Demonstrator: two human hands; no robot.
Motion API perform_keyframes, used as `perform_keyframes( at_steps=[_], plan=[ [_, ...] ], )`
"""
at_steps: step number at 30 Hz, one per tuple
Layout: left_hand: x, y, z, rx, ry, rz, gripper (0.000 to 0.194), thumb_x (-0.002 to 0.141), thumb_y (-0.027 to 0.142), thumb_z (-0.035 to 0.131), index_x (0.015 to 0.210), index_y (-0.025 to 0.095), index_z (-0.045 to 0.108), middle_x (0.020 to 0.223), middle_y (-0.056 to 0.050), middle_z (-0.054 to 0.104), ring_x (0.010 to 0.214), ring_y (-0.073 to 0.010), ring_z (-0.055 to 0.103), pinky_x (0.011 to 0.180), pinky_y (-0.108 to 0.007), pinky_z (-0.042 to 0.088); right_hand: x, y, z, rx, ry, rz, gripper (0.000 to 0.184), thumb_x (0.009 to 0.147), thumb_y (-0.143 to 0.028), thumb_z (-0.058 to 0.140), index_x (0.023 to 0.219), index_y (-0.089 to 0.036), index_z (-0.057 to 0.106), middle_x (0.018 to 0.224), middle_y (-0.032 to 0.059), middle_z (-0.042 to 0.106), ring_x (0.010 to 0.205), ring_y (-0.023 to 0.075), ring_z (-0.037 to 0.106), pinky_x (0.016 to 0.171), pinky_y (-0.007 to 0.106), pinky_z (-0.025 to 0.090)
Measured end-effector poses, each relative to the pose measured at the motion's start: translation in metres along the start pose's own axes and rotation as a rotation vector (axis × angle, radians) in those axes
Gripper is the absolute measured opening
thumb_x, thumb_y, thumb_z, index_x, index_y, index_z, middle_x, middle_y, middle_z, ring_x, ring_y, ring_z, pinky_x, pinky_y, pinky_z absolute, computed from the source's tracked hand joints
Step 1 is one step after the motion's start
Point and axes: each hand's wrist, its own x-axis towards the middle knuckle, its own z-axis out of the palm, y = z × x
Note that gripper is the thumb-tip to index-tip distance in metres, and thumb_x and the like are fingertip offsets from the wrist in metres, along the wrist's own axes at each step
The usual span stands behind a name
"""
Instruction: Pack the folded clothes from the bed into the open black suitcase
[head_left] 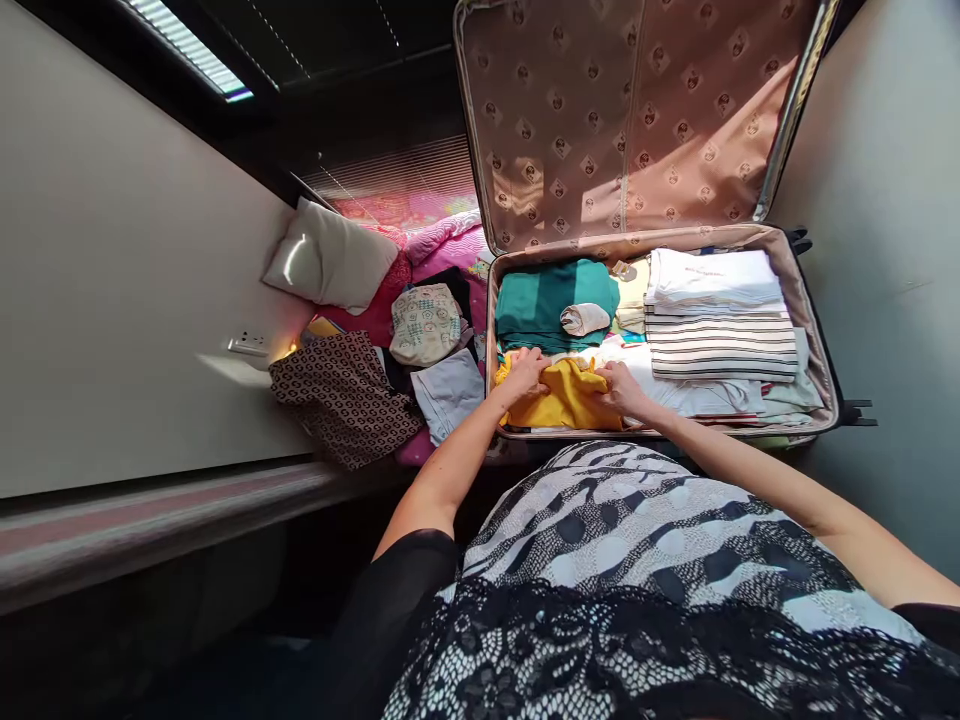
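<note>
An open suitcase point(814, 345) lies on the bed with its patterned lid point(622, 110) raised. Both my hands rest on a yellow garment point(564, 398) in its near left corner. My left hand point(523, 372) grips the garment's left edge, fingers curled. My right hand point(619, 387) presses and pinches its right side. Behind the yellow garment lie a folded green garment point(540, 300) with a rolled white cloth point(585, 318) on it. A striped folded cloth point(720, 345) and white folded clothes point(712, 280) fill the right half.
Left of the suitcase, loose clothes lie on the pink bedding: a brown patterned garment point(341, 395), a grey folded piece point(448, 392), a printed bag point(424, 322). A white pillow point(334, 258) leans at the wall, near a wall socket point(249, 344).
</note>
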Motion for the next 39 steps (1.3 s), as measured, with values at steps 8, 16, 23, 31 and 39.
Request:
perform_keyframes(
  at_steps=[8, 16, 23, 31, 39],
  plan=[
    [-0.050, -0.005, 0.020, 0.009, 0.226, -0.033, 0.044, 0.091, 0.008, 0.073, 0.129, 0.028, 0.078, 0.166, -0.015, 0.058, 0.153, -0.0379, 0.049, 0.123, -0.059, 0.041, -0.033, -0.008, -0.001, -0.264, -0.040, -0.523, 0.029, 0.099, -0.014, 0.058, 0.117, -0.022, 0.078, 0.149, 0.0190, 0.065, 0.119, 0.0324, 0.057, 0.101, 0.047, 0.054],
    [-0.056, -0.009, 0.022, -0.069, 0.140, 0.020, 0.055, 0.084, 0.011, 0.079, 0.137, 0.025, 0.074, 0.169, -0.015, 0.057, 0.160, -0.0386, 0.046, 0.132, -0.060, 0.034, -0.034, -0.007, 0.008, 0.031, -0.059, -0.407, 0.035, 0.081, -0.008, 0.069, 0.113, -0.020, 0.076, 0.167, 0.0189, 0.052, 0.140, 0.0366, 0.056, 0.117, 0.059, 0.052],
    [-0.018, 0.004, 0.008, -0.090, 0.064, 0.058, 0.113, 0.076, 0.025, 0.096, 0.175, 0.022, 0.041, 0.182, -0.022, 0.036, 0.172, -0.0466, 0.023, 0.136, -0.070, 0.021, -0.008, 0.002, 0.001, 0.478, 0.038, 0.168, 0.048, 0.078, -0.038, 0.078, 0.122, -0.019, 0.072, 0.108, 0.0090, 0.077, 0.099, 0.0274, 0.071, 0.091, 0.043, 0.063],
    [-0.009, -0.003, -0.010, -0.082, -0.097, 0.285, 0.094, 0.075, 0.010, 0.076, 0.165, 0.034, 0.059, 0.173, -0.011, 0.055, 0.172, -0.0405, 0.028, 0.137, -0.066, 0.019, -0.022, -0.060, -0.001, 0.125, -0.253, -0.483, 0.015, 0.087, -0.025, 0.073, 0.101, -0.022, 0.076, 0.122, 0.0151, 0.073, 0.120, 0.0309, 0.062, 0.105, 0.046, 0.051],
    [-0.025, -0.034, -0.029, -0.233, -0.081, 0.183, 0.034, 0.062, 0.023, 0.085, 0.095, 0.031, 0.086, 0.112, -0.007, 0.083, 0.141, -0.0381, 0.063, 0.126, -0.052, 0.040, -0.031, -0.045, -0.046, 0.617, -0.128, -0.307, 0.023, 0.090, -0.040, 0.065, 0.102, -0.021, 0.065, 0.092, 0.0017, 0.067, 0.084, 0.0180, 0.059, 0.081, 0.029, 0.052]
  ],
)
